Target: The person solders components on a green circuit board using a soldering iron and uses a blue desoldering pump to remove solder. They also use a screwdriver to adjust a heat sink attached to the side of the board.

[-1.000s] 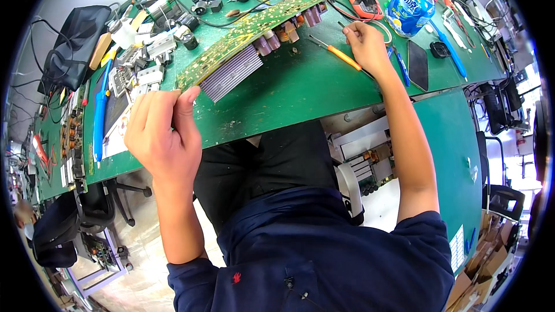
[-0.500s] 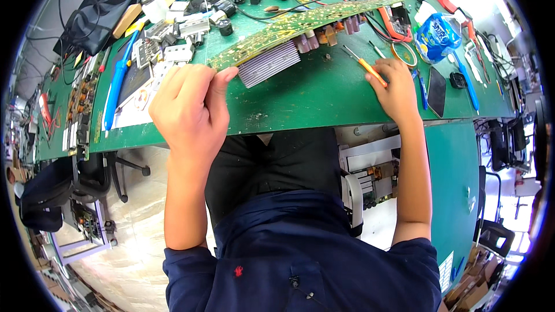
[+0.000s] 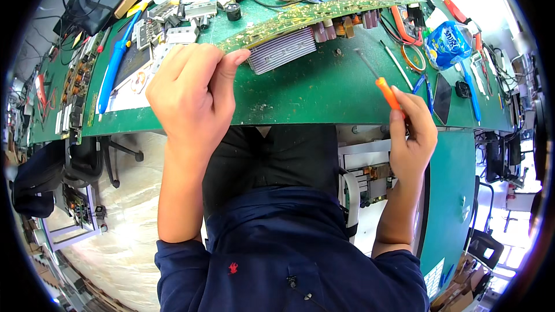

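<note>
My left hand [image 3: 193, 95] pinches the left end of a large green circuit board [image 3: 283, 25], tilting it up off the table with its solder side facing up. Beneath the board hang a ridged silver heatsink [image 3: 283, 53] and several capacitors and coils [image 3: 345, 27]. In my right hand [image 3: 415, 130] is a screwdriver with an orange handle [image 3: 388, 93]. Its thin shaft points up and away, toward the space right of the heatsink, apart from the board. My right-hand fingers close round the handle's lower end.
Loose metal parts [image 3: 182, 34] pile up at the back left beside a blue-handled tool [image 3: 118, 60]. Over on the right are a blue packet [image 3: 448, 45], a roll of tape [image 3: 413, 58], a dark phone [image 3: 442, 98] and a red-edged multimeter [image 3: 407, 22]. Cables cross the back of the green table [image 3: 315, 98].
My right hand has lifted the screwdriver off the table and drawn it nearer to me. The left hand still holds the board, and the whole view has shifted slightly.
</note>
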A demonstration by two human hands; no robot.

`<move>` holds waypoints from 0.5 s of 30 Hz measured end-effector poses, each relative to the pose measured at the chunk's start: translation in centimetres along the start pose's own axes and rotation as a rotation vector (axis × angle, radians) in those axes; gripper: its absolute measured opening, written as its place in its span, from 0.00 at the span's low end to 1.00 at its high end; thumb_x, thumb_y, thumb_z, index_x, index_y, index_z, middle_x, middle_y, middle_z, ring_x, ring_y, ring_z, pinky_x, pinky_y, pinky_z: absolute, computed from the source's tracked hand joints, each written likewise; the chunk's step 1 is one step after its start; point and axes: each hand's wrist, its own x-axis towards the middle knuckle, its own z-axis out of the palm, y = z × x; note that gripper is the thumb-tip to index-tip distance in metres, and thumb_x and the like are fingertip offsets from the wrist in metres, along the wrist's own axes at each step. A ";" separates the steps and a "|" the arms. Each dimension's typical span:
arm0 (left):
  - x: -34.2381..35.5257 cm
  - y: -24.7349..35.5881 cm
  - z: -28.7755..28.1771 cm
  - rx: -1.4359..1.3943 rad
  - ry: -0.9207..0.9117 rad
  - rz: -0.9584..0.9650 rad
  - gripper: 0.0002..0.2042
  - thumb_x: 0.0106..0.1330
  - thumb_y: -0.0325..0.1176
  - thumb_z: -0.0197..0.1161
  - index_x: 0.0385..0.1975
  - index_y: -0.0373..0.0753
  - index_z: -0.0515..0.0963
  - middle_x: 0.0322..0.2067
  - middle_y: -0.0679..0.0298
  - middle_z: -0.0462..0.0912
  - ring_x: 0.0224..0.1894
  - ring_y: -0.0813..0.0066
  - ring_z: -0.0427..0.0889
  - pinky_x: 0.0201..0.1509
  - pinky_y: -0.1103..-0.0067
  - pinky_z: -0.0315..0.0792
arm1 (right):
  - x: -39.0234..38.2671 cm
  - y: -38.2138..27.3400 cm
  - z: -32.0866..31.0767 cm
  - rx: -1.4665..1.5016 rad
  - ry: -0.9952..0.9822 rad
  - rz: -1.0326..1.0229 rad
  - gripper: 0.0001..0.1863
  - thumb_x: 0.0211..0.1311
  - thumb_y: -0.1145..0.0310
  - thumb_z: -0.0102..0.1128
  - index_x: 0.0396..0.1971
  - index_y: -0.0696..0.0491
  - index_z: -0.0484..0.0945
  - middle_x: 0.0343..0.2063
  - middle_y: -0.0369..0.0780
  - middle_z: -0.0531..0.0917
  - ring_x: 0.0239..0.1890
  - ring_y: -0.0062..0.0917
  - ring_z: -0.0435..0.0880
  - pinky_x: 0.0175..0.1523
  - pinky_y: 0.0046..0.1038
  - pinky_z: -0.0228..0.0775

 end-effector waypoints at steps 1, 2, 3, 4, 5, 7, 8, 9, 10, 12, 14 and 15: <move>0.1 0.2 -0.1 -0.005 0.000 -0.004 0.14 0.52 0.28 0.72 0.17 0.37 0.70 0.14 0.64 0.65 0.17 0.68 0.63 0.20 0.75 0.56 | 0.1 -1.1 -0.1 -0.003 -0.005 -0.065 0.15 0.57 0.82 0.58 0.44 0.56 0.82 0.32 0.40 0.82 0.26 0.15 0.74 0.28 0.16 0.64; 0.1 0.4 -0.1 -0.011 -0.001 -0.008 0.14 0.52 0.28 0.72 0.17 0.37 0.70 0.14 0.64 0.65 0.17 0.68 0.63 0.20 0.75 0.56 | 0.2 -2.0 -0.2 -0.004 -0.011 -0.071 0.15 0.56 0.82 0.59 0.44 0.56 0.82 0.32 0.41 0.82 0.25 0.16 0.75 0.28 0.17 0.65; 0.2 0.6 -0.1 -0.009 -0.009 -0.007 0.14 0.52 0.28 0.72 0.17 0.37 0.70 0.14 0.64 0.65 0.17 0.68 0.63 0.20 0.75 0.56 | 0.3 -2.7 -0.3 -0.005 -0.017 -0.077 0.15 0.55 0.83 0.59 0.43 0.56 0.82 0.32 0.41 0.82 0.25 0.16 0.75 0.28 0.17 0.66; 0.2 0.8 -0.1 -0.006 -0.015 -0.009 0.14 0.52 0.28 0.72 0.17 0.37 0.70 0.14 0.64 0.65 0.17 0.68 0.63 0.20 0.75 0.56 | 0.4 -3.3 -0.4 -0.007 -0.026 -0.086 0.15 0.55 0.84 0.60 0.43 0.56 0.82 0.32 0.41 0.82 0.25 0.17 0.76 0.28 0.18 0.68; 0.3 1.0 -0.1 -0.003 -0.021 -0.011 0.14 0.52 0.28 0.72 0.17 0.37 0.70 0.14 0.64 0.65 0.17 0.68 0.63 0.20 0.75 0.56 | 0.6 -3.8 -0.3 0.007 -0.013 -0.121 0.15 0.52 0.85 0.61 0.41 0.57 0.83 0.32 0.42 0.83 0.25 0.21 0.80 0.30 0.20 0.71; 0.5 1.1 0.0 0.009 -0.027 0.010 0.14 0.52 0.28 0.72 0.17 0.37 0.70 0.14 0.64 0.65 0.17 0.68 0.62 0.20 0.75 0.55 | 1.2 -4.3 -0.2 -0.012 -0.020 -0.175 0.14 0.52 0.85 0.63 0.39 0.57 0.83 0.32 0.42 0.84 0.27 0.24 0.82 0.31 0.21 0.73; 0.5 1.2 -0.1 0.015 -0.030 0.018 0.14 0.52 0.28 0.73 0.17 0.37 0.70 0.14 0.64 0.65 0.17 0.68 0.62 0.20 0.75 0.55 | 1.4 -4.5 -0.2 -0.021 -0.026 -0.202 0.14 0.51 0.85 0.63 0.39 0.58 0.83 0.31 0.43 0.84 0.28 0.26 0.83 0.32 0.21 0.74; 0.5 1.3 -0.1 0.019 -0.039 0.021 0.14 0.52 0.28 0.72 0.17 0.37 0.70 0.14 0.64 0.64 0.17 0.68 0.62 0.20 0.75 0.55 | 1.6 -4.7 -0.1 -0.023 -0.011 -0.202 0.13 0.51 0.85 0.63 0.38 0.58 0.83 0.31 0.43 0.84 0.28 0.27 0.83 0.32 0.21 0.74; 0.6 1.4 -0.2 0.024 -0.047 0.025 0.14 0.52 0.28 0.72 0.17 0.37 0.70 0.14 0.64 0.64 0.17 0.68 0.62 0.20 0.75 0.55 | 1.8 -4.9 0.1 -0.024 0.006 -0.204 0.13 0.51 0.85 0.64 0.38 0.58 0.83 0.31 0.43 0.84 0.28 0.27 0.83 0.32 0.22 0.74; 0.6 1.5 -0.2 0.028 -0.056 0.030 0.14 0.52 0.28 0.72 0.17 0.37 0.69 0.14 0.64 0.64 0.17 0.68 0.62 0.20 0.75 0.55 | 2.1 -5.2 0.3 -0.032 0.020 -0.195 0.12 0.51 0.84 0.64 0.37 0.58 0.83 0.31 0.43 0.84 0.28 0.28 0.84 0.32 0.22 0.74; 0.6 1.4 -0.2 0.028 -0.056 0.035 0.14 0.52 0.28 0.72 0.17 0.37 0.69 0.14 0.64 0.64 0.17 0.68 0.62 0.20 0.75 0.55 | 2.3 -5.4 0.3 -0.044 0.015 -0.174 0.11 0.51 0.84 0.64 0.36 0.58 0.83 0.32 0.43 0.85 0.28 0.29 0.84 0.33 0.22 0.75; 0.6 1.4 -0.2 0.031 -0.057 0.038 0.14 0.52 0.27 0.72 0.17 0.37 0.69 0.14 0.64 0.64 0.17 0.68 0.62 0.20 0.75 0.55 | 2.4 -5.6 0.3 -0.056 0.015 -0.176 0.11 0.51 0.84 0.64 0.36 0.58 0.83 0.32 0.43 0.85 0.29 0.29 0.84 0.33 0.22 0.75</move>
